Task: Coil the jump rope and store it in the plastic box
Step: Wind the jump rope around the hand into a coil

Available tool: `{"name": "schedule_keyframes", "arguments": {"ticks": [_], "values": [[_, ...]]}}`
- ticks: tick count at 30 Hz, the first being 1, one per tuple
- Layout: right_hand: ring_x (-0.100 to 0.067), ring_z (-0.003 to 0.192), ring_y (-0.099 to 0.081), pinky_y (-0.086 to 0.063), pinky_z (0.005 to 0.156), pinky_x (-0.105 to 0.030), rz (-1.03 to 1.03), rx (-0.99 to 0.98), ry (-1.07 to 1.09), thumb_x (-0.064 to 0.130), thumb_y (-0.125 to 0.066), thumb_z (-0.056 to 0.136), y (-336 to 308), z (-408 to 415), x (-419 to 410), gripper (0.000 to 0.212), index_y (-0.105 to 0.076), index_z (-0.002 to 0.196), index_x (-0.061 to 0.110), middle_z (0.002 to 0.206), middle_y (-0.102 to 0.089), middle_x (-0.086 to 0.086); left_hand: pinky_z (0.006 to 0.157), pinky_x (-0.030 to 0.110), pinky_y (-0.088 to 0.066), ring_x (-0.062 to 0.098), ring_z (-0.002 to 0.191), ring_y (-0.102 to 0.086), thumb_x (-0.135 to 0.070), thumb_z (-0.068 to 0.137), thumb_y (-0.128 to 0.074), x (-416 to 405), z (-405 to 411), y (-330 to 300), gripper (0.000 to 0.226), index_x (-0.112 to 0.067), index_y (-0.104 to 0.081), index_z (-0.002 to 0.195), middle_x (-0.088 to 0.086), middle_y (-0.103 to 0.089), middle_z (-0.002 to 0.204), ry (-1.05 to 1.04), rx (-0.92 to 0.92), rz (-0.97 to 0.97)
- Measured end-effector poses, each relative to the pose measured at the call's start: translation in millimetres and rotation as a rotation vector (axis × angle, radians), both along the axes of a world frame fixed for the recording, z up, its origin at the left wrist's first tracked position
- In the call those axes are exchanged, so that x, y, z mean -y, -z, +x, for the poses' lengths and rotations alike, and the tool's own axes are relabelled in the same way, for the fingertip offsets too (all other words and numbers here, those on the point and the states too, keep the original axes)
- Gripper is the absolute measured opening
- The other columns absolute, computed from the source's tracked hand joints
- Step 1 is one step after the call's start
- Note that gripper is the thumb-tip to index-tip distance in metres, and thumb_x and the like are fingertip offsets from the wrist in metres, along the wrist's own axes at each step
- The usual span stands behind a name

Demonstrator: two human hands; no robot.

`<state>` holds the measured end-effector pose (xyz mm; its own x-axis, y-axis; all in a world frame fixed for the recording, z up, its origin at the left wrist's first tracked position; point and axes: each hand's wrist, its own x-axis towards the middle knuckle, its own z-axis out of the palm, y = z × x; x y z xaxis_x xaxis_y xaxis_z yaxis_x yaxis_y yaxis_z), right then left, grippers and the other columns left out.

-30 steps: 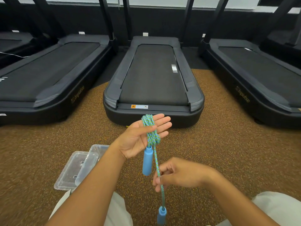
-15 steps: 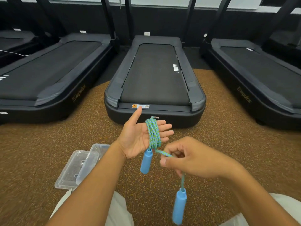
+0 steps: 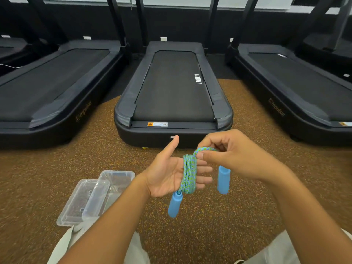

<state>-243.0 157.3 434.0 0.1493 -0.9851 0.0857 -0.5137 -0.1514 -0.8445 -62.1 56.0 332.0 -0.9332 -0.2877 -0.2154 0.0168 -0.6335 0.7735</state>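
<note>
A blue-green braided jump rope (image 3: 188, 174) is wound in several turns around the fingers of my left hand (image 3: 167, 174), palm up, thumb raised. One blue handle (image 3: 174, 204) hangs below that palm. My right hand (image 3: 234, 157) pinches the rope's last stretch just above the left fingertips, and the second blue handle (image 3: 223, 180) dangles under it. The clear plastic box (image 3: 114, 184) lies on the floor at lower left, open, with its clear lid (image 3: 80, 204) beside it.
Brown speckled floor all around. Black treadmills stand ahead: one in the middle (image 3: 173, 96), one left (image 3: 47, 92), one right (image 3: 297, 88). My knees in light trousers (image 3: 64, 248) show at the bottom edge.
My right hand has risen from below the left palm to above its fingertips, carrying the rope's free end up and over. The second handle has come up with it.
</note>
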Motion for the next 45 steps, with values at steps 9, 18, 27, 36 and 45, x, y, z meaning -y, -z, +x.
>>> {"name": "schedule_keyframes", "arguments": {"ticks": [9, 18, 27, 36, 45], "values": [[-0.003, 0.074, -0.062, -0.049, 0.068, -0.019, 0.009, 0.072, 0.058, 0.014, -0.077, 0.089, 18, -20, 13, 0.004, -0.08, 0.091, 0.015, 0.086, -0.079, -0.005, 0.121, 0.059, -0.026, 0.051, 0.14, -0.041, -0.086, 0.083, -0.037, -8, -3, -3, 0.116, 0.01, -0.037, 0.149, 0.031, -0.046, 0.151, 0.141, 0.0, 0.006], [0.006, 0.066, -0.06, -0.045, 0.065, -0.009, 0.072, 0.186, 0.126, 0.012, -0.076, 0.09, 44, -31, 22, 0.006, -0.08, 0.094, 0.009, 0.073, -0.074, 0.012, 0.121, 0.061, -0.024, 0.055, 0.141, -0.036, -0.087, 0.082, -0.034, -11, -5, -7, 0.118, 0.011, -0.039, 0.148, 0.034, -0.042, 0.152, 0.232, -0.042, -0.012], [-0.01, 0.076, -0.06, -0.052, 0.075, -0.021, 0.117, 0.296, 0.127, 0.011, -0.072, 0.093, 69, -31, 27, 0.013, -0.078, 0.103, 0.006, 0.085, -0.073, -0.003, 0.117, 0.06, -0.028, 0.053, 0.139, -0.042, -0.084, 0.084, -0.038, -13, -5, -8, 0.116, 0.011, -0.037, 0.149, 0.032, -0.04, 0.154, 0.264, -0.095, -0.009], [-0.013, 0.091, -0.067, -0.054, 0.087, -0.03, 0.245, 0.426, 0.139, 0.024, -0.064, 0.1, 89, -19, 25, 0.021, -0.077, 0.105, 0.009, 0.099, -0.077, -0.008, 0.119, 0.061, -0.025, 0.049, 0.135, -0.049, -0.082, 0.084, -0.044, -10, -1, -9, 0.114, 0.013, -0.036, 0.148, 0.034, -0.037, 0.155, 0.256, -0.162, 0.018], [-0.022, 0.094, -0.072, -0.059, 0.088, -0.033, 0.377, 0.519, 0.148, 0.011, -0.042, 0.107, 103, 1, 21, 0.035, -0.077, 0.105, 0.01, 0.099, -0.078, -0.01, 0.118, 0.056, -0.032, 0.045, 0.134, -0.051, -0.083, 0.084, -0.041, -5, 8, -16, 0.112, 0.01, -0.04, 0.148, 0.033, -0.039, 0.155, 0.156, -0.165, -0.022]]}}
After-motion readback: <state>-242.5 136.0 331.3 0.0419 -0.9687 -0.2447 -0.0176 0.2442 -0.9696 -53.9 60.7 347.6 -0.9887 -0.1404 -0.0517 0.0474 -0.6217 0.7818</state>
